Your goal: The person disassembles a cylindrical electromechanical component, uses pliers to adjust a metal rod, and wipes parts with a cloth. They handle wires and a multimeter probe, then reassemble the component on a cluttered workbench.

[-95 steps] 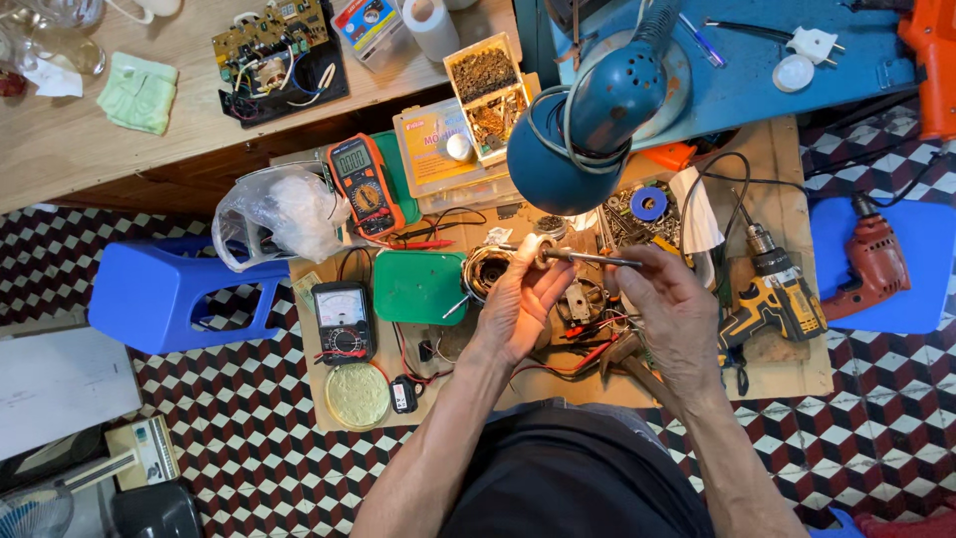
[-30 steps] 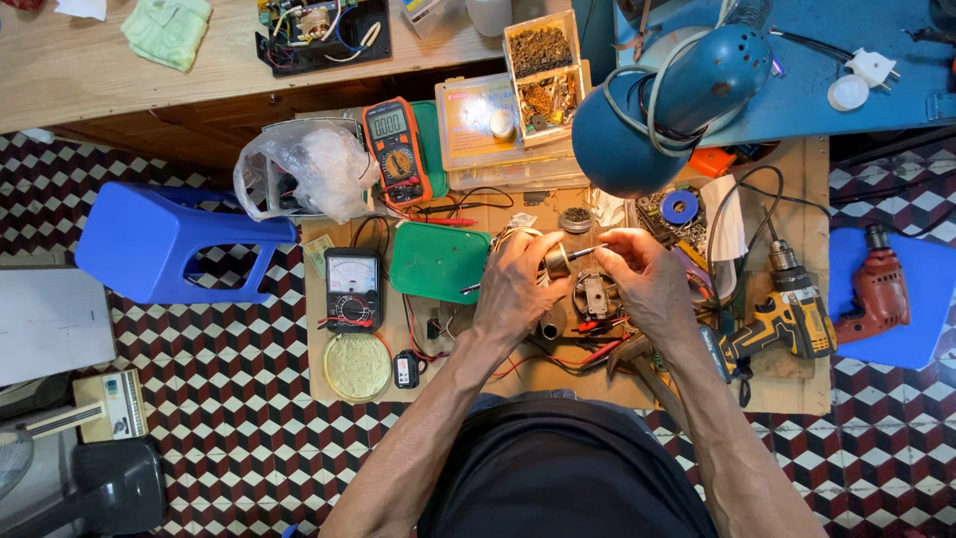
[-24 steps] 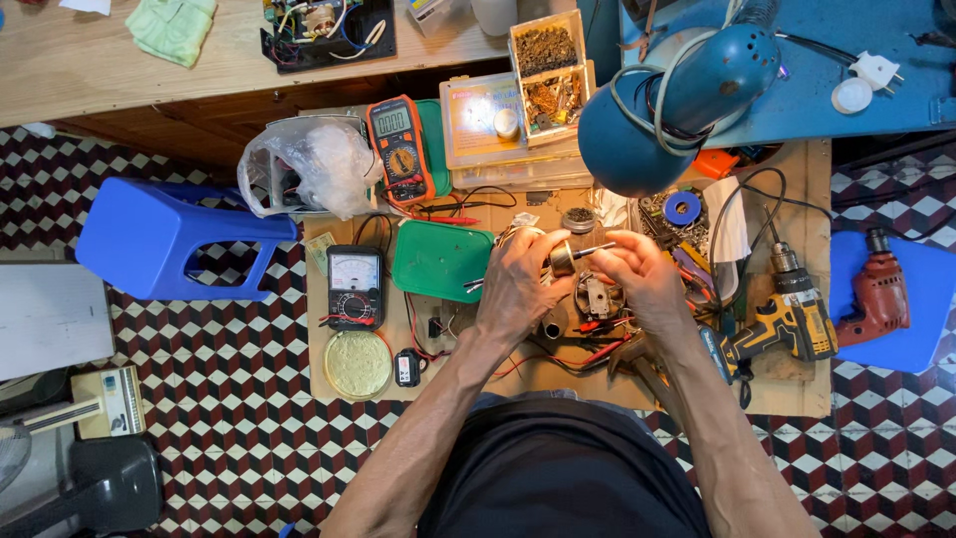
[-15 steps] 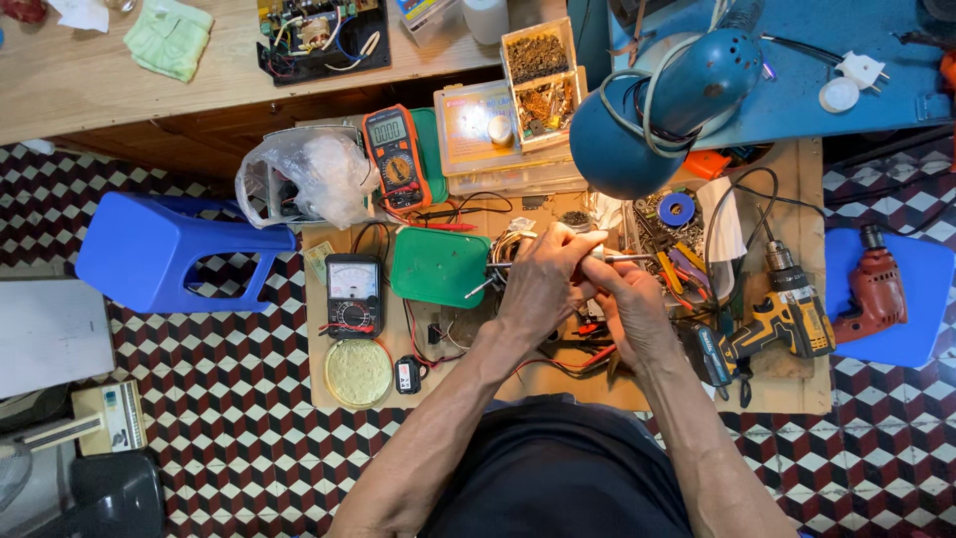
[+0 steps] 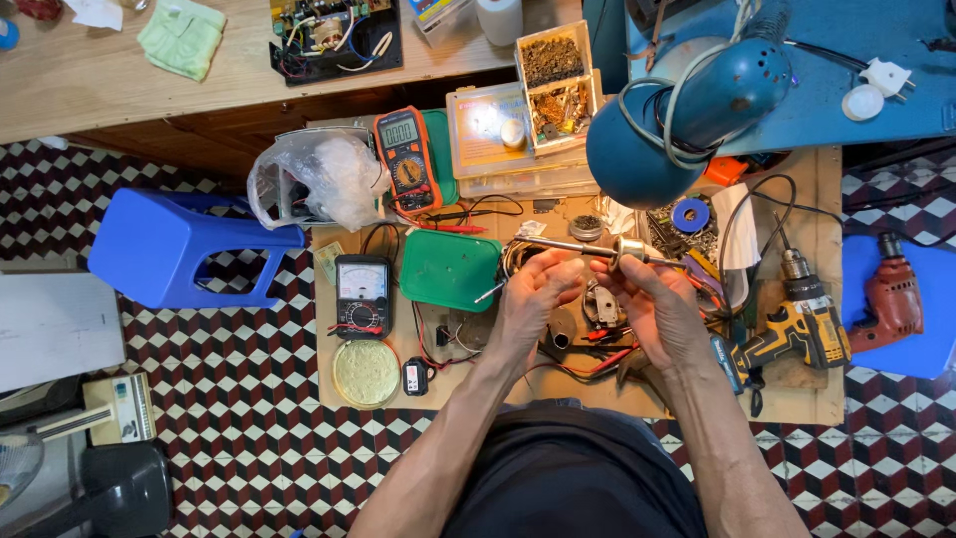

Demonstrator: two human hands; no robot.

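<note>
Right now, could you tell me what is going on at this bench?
A person sits at a low wooden board crowded with tools and holds a metal rod with a round collar level above it. The left hand grips the rod near its middle, and the right hand pinches it at the collar. Below the hands lie red wires and small parts. A green tray, two meters and a yellow drill sit nearby, untouched, under a blue lamp.

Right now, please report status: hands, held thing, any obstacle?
Left hand and right hand both grip thin metal shaft with round disc. Blue dome lamp hangs close above.
</note>
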